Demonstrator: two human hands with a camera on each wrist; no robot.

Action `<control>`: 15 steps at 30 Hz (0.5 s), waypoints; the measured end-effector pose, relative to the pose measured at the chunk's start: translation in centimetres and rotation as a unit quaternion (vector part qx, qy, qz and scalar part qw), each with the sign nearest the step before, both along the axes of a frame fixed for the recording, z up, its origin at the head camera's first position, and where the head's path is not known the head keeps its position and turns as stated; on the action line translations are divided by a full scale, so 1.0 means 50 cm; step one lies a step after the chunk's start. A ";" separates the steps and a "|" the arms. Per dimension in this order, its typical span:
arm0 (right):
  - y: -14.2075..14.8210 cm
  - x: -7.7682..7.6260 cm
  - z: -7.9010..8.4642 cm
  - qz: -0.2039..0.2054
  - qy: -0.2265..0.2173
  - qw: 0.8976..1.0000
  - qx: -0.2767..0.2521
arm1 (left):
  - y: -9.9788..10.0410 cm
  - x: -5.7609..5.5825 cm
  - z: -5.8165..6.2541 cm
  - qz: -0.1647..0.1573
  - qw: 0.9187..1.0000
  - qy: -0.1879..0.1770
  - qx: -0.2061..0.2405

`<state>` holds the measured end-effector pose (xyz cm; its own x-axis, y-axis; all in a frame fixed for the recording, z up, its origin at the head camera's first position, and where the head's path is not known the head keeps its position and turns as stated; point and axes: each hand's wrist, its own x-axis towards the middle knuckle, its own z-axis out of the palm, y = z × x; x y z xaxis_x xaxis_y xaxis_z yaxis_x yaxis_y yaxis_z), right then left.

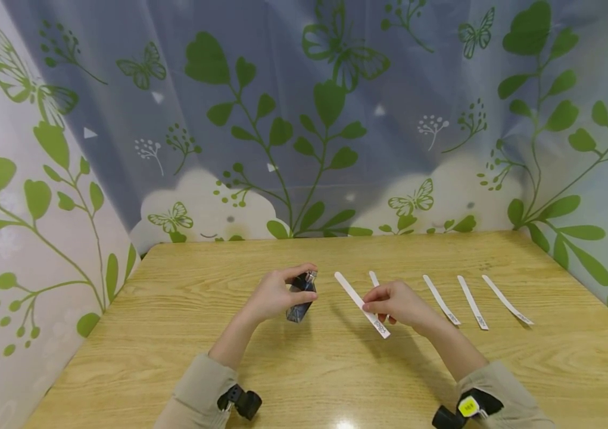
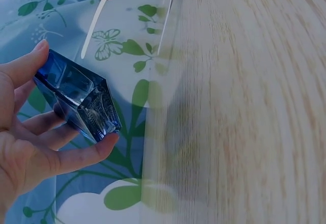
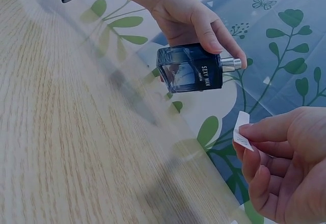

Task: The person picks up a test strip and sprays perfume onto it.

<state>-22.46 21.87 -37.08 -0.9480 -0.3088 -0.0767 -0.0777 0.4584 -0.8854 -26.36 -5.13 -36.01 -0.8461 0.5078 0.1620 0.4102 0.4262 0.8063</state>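
My left hand [image 1: 273,297] grips a dark blue glass perfume bottle [image 1: 299,312], thumb across its side and index finger on the silver spray top [image 3: 232,64]. Printed on the bottle in the right wrist view is "SEXY MAN". To its right, my right hand [image 1: 404,307] pinches a white paper test strip [image 1: 351,289] between thumb and fingers. The strip slants, its rounded end pointing up toward the bottle's side and its marked end low and near me. A gap separates the strip from the bottle. Both are held above the table.
Another white strip [image 1: 373,278] lies partly hidden behind my right hand. Three more strips, a left one [image 1: 440,300], a middle one [image 1: 472,302] and a right one [image 1: 504,298], lie on the wooden table [image 1: 175,357]. A leaf-patterned curtain [image 1: 282,149] hangs behind.
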 end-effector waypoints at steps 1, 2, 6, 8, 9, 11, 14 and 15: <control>0.000 0.000 0.000 0.001 0.001 1.000 -0.001 | 0.000 0.000 0.000 0.001 1.000 0.000 0.000; -0.001 0.000 0.000 0.001 0.001 1.000 -0.001 | 0.000 -0.001 -0.001 0.000 1.000 0.002 0.001; -0.001 0.002 0.001 -0.001 0.000 1.000 -0.002 | 0.001 -0.001 -0.001 0.003 1.000 0.005 0.002; -0.001 0.003 0.001 -0.003 -0.001 1.000 -0.002 | 0.001 -0.002 -0.002 0.002 1.000 0.005 0.004; -0.001 0.003 0.001 -0.004 -0.002 1.000 -0.003 | 0.001 -0.003 -0.002 0.003 1.000 0.001 0.006; -0.001 0.003 0.000 -0.005 -0.003 1.000 -0.004 | 0.000 -0.004 -0.003 0.004 1.000 -0.005 0.011; 0.001 0.002 -0.001 -0.001 0.001 1.000 -0.003 | -0.001 -0.005 -0.003 0.003 1.000 -0.016 0.023; 0.002 0.002 -0.002 -0.001 0.002 1.000 -0.003 | -0.001 -0.005 -0.003 0.003 0.999 -0.019 0.025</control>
